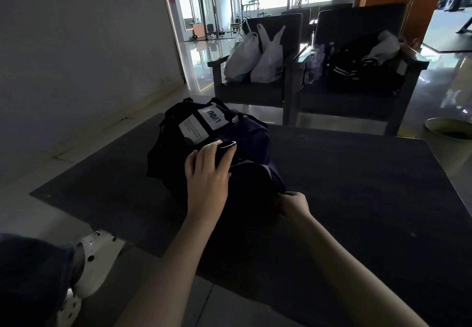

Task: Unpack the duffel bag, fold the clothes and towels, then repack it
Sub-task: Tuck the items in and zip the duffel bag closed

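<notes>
A dark navy duffel bag [245,137] with white labels lies on a dark low table [357,186]. My left hand [208,171] rests on top of the bag, fingers curled over a dark handle or strap with a pale edge. My right hand [292,202] pinches the bag's near end, fingers closed on the fabric or a zipper pull; the dim light hides which. The bag looks closed and no clothes or towels show.
Two dark armchairs stand beyond the table: one [255,89] holds white plastic bags [258,56], the other [357,91] holds dark clothing and bottles. A round bowl [449,128] sits at the far right. My knee and a white clog [94,260] are at lower left.
</notes>
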### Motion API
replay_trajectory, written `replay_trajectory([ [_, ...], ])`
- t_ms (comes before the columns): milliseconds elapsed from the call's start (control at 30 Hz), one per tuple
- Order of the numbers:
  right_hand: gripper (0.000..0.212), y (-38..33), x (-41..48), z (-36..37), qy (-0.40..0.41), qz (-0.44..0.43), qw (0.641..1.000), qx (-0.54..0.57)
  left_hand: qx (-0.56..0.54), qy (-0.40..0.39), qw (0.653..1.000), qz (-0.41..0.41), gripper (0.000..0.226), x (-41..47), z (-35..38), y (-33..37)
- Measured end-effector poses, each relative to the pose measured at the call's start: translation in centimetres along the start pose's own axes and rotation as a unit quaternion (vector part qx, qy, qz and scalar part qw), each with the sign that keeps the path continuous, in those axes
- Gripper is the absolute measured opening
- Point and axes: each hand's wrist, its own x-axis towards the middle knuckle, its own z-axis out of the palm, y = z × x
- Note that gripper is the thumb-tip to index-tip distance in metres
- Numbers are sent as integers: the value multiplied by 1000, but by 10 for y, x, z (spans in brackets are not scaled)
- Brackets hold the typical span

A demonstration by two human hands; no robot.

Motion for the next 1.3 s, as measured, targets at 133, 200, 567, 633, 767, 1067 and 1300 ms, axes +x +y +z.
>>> replay_trajectory([
  [133,20,-11,-10,-9,16,-77,996,-46,2,-3,1000,-6,76,2,3,-3],
  [200,21,-20,-15,-11,28,-126,990,-64,-12,-16,1000,-15,80,3,3,-3],
  [567,20,-77,-39,14,22,-302,944,-131,-90,-34,994,-46,75,16,-4,-4],
  [633,18,-76,-36,13,29,-292,946,-138,-108,-36,993,-38,73,19,-5,-7],
  [767,15,-73,-35,6,50,-249,957,-139,-132,-51,990,-14,72,24,-8,-1],
  [1067,13,-97,-49,25,16,-357,921,-157,-165,-68,984,-25,71,29,-17,-3],
  [1300,11,-89,-55,10,6,-340,932,-129,-11,-73,996,-56,69,30,-24,2],
])
